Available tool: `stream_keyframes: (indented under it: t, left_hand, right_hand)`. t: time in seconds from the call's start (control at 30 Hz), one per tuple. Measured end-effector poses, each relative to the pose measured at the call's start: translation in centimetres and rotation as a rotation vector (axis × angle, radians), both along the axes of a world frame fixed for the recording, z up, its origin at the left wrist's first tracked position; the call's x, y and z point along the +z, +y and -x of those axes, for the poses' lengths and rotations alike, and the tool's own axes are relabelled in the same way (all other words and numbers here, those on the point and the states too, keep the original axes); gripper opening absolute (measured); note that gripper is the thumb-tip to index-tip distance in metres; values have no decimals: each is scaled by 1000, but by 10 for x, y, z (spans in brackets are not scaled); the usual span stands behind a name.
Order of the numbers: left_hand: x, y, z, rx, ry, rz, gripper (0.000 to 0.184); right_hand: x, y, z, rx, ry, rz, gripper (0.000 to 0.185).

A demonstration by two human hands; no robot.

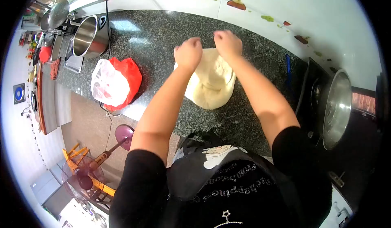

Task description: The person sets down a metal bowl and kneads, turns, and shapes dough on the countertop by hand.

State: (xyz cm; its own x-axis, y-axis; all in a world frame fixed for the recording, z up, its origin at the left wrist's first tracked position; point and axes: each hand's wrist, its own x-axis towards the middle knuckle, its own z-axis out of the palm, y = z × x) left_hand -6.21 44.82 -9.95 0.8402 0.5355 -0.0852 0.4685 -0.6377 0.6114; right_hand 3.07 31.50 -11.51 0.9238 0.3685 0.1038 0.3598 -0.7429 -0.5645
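A large pale slab of dough (pixel 209 87) lies on the dark speckled countertop (pixel 159 36) in front of me. My left hand (pixel 188 53) is closed at the dough's far left edge, its fingers curled under and partly hidden. At the far right edge my right hand (pixel 228 44) is also closed, with the knuckles turned away from me. The dough's outline stretches up toward both hands, and its near part rests on the stone with a crease across it.
Left of the dough sits a red and white plastic bag (pixel 132 79). A steel pot (pixel 90 36) stands behind it, beside a black cable. To the right are a thin blue object (pixel 288 69) and a wide metal bowl (pixel 338 110) at the stove. A fan (pixel 83 177) stands on the floor.
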Motion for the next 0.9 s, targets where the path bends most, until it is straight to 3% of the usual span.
stream_keyframes:
  t: [0.07, 0.13, 0.17, 0.23, 0.27, 0.3, 0.37, 0.4, 0.43, 0.53, 0.63, 0.73, 0.9]
  left_hand:
    - [-71, -3, -19, 80, -192, -665, 37]
    - [-36, -4, -17, -197, 289, -328, 41]
    - [-13, -6, -16, -335, 522, -145, 43]
    - [17, -30, 23, -385, 421, -266, 41]
    - [-9, -42, 52, -319, 115, -295, 35]
    - [-18, -64, 87, -227, -250, -406, 38]
    - [-1, -102, 144, -212, -282, -275, 53]
    - [-9, -115, 170, -218, -248, -309, 52]
    - [-37, -123, 191, -220, -342, -480, 51]
    - [-91, -116, 208, -219, -679, -771, 46]
    - [-106, -90, 174, -224, -610, -747, 46]
    - [-94, -63, 125, -228, -477, -653, 49]
    - [-74, -34, 75, -274, -341, -494, 53]
  right_hand:
    - [-78, 21, -26, 158, -273, -127, 40]
    - [-24, 18, 14, 229, 325, 346, 42]
    - [-11, 14, 22, 245, 381, 439, 46]
    - [4, -13, 61, 330, 164, 392, 47]
    - [-22, -38, 87, 324, -111, 114, 45]
    - [-35, -55, 120, 245, -214, -143, 43]
    - [2, -82, 179, 203, -142, -230, 44]
    - [-3, -89, 204, 171, -167, -294, 45]
    - [-15, -98, 222, 177, -184, -266, 46]
    - [-78, -108, 233, 263, -576, -163, 51]
    - [-81, -68, 191, 200, -511, -207, 52]
    - [-63, -41, 147, 177, -360, -126, 53]
    - [-45, -15, 104, 152, -344, -152, 51]
